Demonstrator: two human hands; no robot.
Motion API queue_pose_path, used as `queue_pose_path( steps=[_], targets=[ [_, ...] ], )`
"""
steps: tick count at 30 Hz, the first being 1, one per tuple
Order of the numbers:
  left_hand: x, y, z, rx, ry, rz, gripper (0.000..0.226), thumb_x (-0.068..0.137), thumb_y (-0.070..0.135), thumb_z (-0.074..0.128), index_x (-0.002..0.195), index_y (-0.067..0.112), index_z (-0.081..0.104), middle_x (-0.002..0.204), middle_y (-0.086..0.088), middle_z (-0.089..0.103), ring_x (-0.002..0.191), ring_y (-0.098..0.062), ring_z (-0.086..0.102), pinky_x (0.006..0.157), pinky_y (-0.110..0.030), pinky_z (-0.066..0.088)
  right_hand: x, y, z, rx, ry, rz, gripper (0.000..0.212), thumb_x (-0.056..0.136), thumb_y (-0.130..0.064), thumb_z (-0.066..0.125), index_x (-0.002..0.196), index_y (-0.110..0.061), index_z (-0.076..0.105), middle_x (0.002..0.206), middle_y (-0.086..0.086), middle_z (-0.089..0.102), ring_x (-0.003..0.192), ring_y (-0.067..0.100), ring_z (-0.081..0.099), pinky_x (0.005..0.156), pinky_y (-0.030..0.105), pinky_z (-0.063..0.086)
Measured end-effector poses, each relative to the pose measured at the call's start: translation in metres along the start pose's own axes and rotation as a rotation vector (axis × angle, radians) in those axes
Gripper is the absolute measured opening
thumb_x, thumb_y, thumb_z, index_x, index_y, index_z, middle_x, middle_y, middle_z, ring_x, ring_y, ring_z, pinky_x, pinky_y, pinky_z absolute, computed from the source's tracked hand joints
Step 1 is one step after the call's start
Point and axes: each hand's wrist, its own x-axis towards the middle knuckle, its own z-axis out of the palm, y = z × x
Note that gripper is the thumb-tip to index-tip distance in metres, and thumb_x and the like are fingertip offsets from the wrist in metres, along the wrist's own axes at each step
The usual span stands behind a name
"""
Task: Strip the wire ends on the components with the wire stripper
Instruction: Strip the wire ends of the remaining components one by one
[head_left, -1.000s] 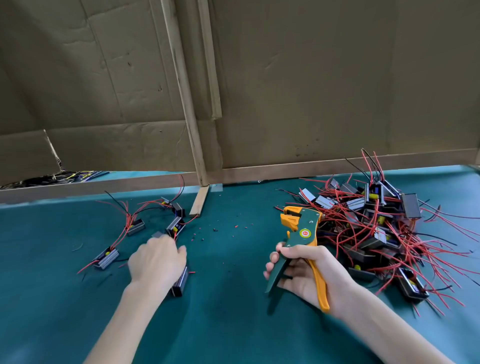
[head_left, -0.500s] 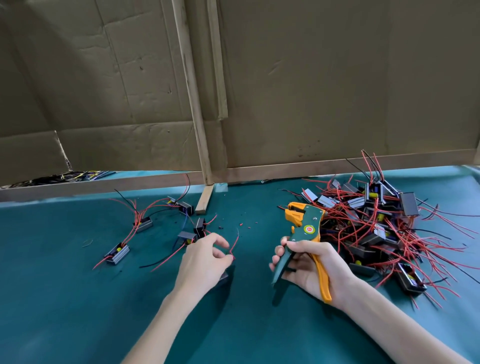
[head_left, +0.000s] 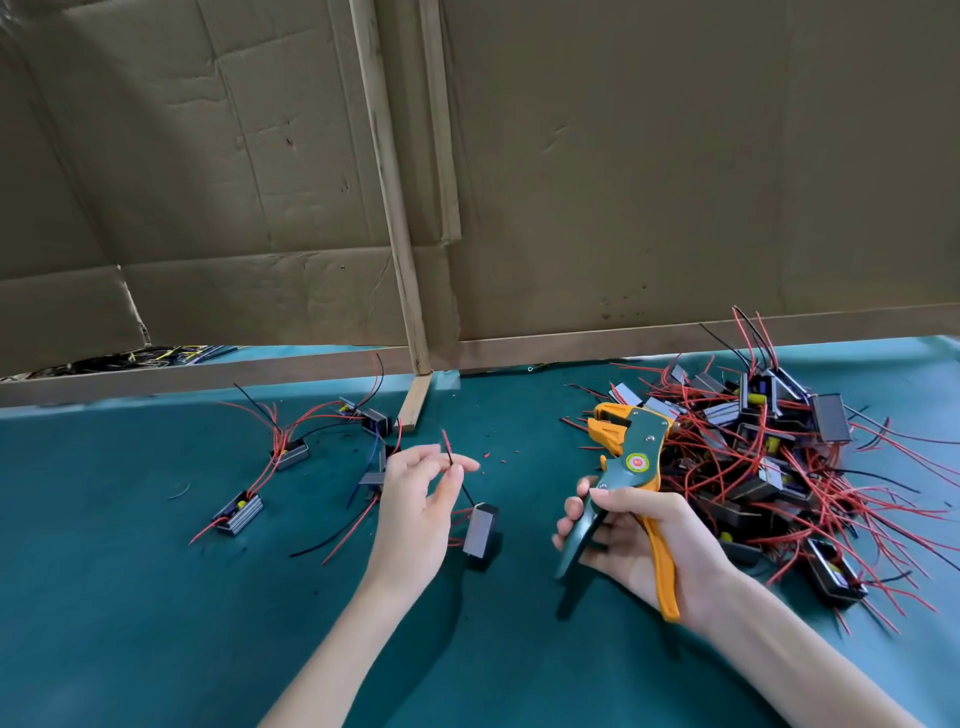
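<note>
Left hand (head_left: 415, 504) pinches wire (head_left: 447, 446); right hand (head_left: 644, 543) grips wire stripper (head_left: 636, 457).

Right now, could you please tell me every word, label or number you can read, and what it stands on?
No text is readable.
The round sticker on the wire stripper in the right hand: marks too blurred to read.
The pile of components: any labels too small to read.
The wire pinched by the left hand: no print shows.
The cardboard wall: no print shows.
</note>
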Motion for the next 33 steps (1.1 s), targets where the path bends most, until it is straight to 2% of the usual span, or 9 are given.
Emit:
queue_pose_path(
  steps=[2, 4, 6, 10, 15, 19, 22, 25, 33],
  targets=[
    [0.0, -0.003, 0.002, -0.05, 0.011, -0.025, 0.028, 0.099, 0.016, 0.049, 0.087, 0.031, 0.07, 0.119, 0.007, 0.047, 0.125, 0.008, 0.035, 0.085, 0.002, 0.031, 0.0, -0.001, -0.001, -0.011, -0.006, -0.003, 0.017, 0.072, -0.001, 0.062, 0.089, 0.0, 0.061, 0.08, 0.02, 0.059, 0.073, 0.037, 0.064, 0.071, 0.046, 0.058],
    [0.0, -0.007, 0.007, -0.183, 0.018, -0.091, 0.03, 0.099, 0.017, 0.05, 0.084, 0.03, 0.072, 0.124, 0.002, 0.051, 0.131, -0.012, 0.042, 0.103, -0.02, 0.037, -0.001, -0.001, -0.002, -0.017, -0.019, -0.001, 0.018, 0.07, 0.003, 0.065, 0.088, 0.0, 0.062, 0.08, 0.02, 0.059, 0.073, 0.037, 0.064, 0.072, 0.045, 0.057],
    [0.0, -0.008, 0.01, -0.345, 0.066, -0.168, 0.029, 0.098, 0.014, 0.051, 0.084, 0.025, 0.074, 0.123, 0.001, 0.06, 0.117, -0.019, 0.057, 0.101, -0.035, 0.045, -0.002, 0.0, -0.001, -0.03, -0.037, 0.003, 0.016, 0.073, 0.002, 0.064, 0.089, 0.0, 0.062, 0.081, 0.02, 0.059, 0.073, 0.037, 0.063, 0.073, 0.045, 0.057],
    [-0.001, -0.003, 0.008, -0.398, 0.072, -0.192, 0.023, 0.097, 0.008, 0.051, 0.092, 0.014, 0.073, 0.086, 0.009, 0.073, 0.087, -0.004, 0.064, 0.081, -0.03, 0.048, -0.005, 0.0, 0.003, -0.101, -0.057, -0.005, 0.021, 0.071, 0.0, 0.065, 0.091, 0.001, 0.061, 0.08, 0.02, 0.058, 0.072, 0.037, 0.062, 0.073, 0.046, 0.057],
    [-0.006, 0.008, 0.007, -0.192, 0.103, -0.007, 0.023, 0.096, 0.01, 0.055, 0.086, 0.023, 0.071, 0.089, 0.019, 0.071, 0.084, 0.005, 0.061, 0.073, -0.006, 0.041, -0.01, 0.0, 0.009, -0.194, -0.089, -0.033, 0.019, 0.07, -0.004, 0.064, 0.088, 0.002, 0.061, 0.079, 0.021, 0.058, 0.071, 0.037, 0.062, 0.071, 0.046, 0.057],
    [-0.008, 0.012, 0.008, -0.238, 0.138, 0.085, 0.022, 0.098, 0.006, 0.048, 0.092, 0.022, 0.062, 0.089, 0.01, 0.069, 0.088, -0.007, 0.067, 0.077, -0.013, 0.047, -0.012, 0.0, 0.011, -0.253, -0.121, -0.053, 0.014, 0.071, -0.004, 0.065, 0.084, -0.001, 0.064, 0.079, 0.022, 0.058, 0.071, 0.038, 0.062, 0.072, 0.046, 0.056],
    [-0.01, 0.013, 0.011, -0.326, 0.106, 0.115, 0.023, 0.1, 0.004, 0.041, 0.102, 0.025, 0.051, 0.083, 0.0, 0.063, 0.075, -0.016, 0.067, 0.074, -0.021, 0.052, -0.011, 0.002, 0.009, -0.304, -0.167, -0.049, 0.016, 0.07, -0.006, 0.07, 0.085, -0.002, 0.066, 0.081, 0.024, 0.059, 0.073, 0.039, 0.062, 0.073, 0.046, 0.054],
    [-0.01, 0.014, 0.01, -0.306, 0.06, 0.129, 0.025, 0.1, 0.008, 0.046, 0.106, 0.032, 0.048, 0.078, 0.006, 0.062, 0.062, -0.012, 0.054, 0.07, -0.026, 0.051, -0.01, 0.004, 0.007, -0.355, -0.225, -0.007, 0.02, 0.068, -0.011, 0.074, 0.085, -0.003, 0.067, 0.081, 0.023, 0.06, 0.075, 0.039, 0.062, 0.078, 0.049, 0.053],
    [-0.012, 0.025, 0.004, -0.333, -0.023, 0.15, 0.009, 0.084, 0.033, 0.063, 0.082, 0.029, 0.07, 0.064, 0.019, 0.056, 0.051, 0.0, 0.045, 0.051, -0.008, 0.034, -0.01, 0.006, 0.005, -0.449, -0.392, 0.066, 0.021, 0.076, -0.014, 0.075, 0.091, -0.004, 0.064, 0.082, 0.022, 0.062, 0.078, 0.038, 0.063, 0.08, 0.05, 0.052]
  ],
)
